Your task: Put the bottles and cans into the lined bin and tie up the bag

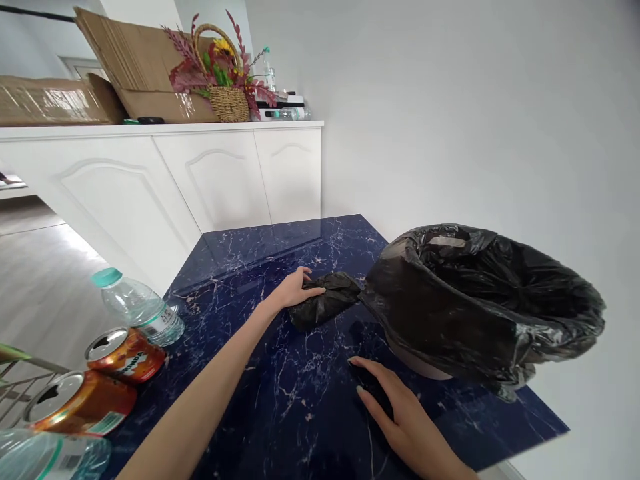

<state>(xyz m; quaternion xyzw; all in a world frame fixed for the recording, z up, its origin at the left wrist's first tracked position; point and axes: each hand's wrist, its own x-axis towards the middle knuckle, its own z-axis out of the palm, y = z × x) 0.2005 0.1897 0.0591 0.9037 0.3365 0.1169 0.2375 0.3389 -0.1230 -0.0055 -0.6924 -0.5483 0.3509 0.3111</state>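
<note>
A bin lined with a black plastic bag stands at the right of the dark blue marbled table; the liner is folded over its rim and a pale strip of the base shows below. From the liner's left side a bunched black plastic bundle reaches across the tabletop, narrowing where it meets the bin. My left hand grips this bundle's left end, thumb on top and the other fingers partly hidden behind. In front of the bin, my right hand holds nothing, its thumb and forefinger apart just over the table.
Along the table's left edge stand a clear bottle with a teal cap, two opened orange cans and another bottle. Behind is a white cabinet bearing a flower basket and cardboard boxes. A wall rises at right.
</note>
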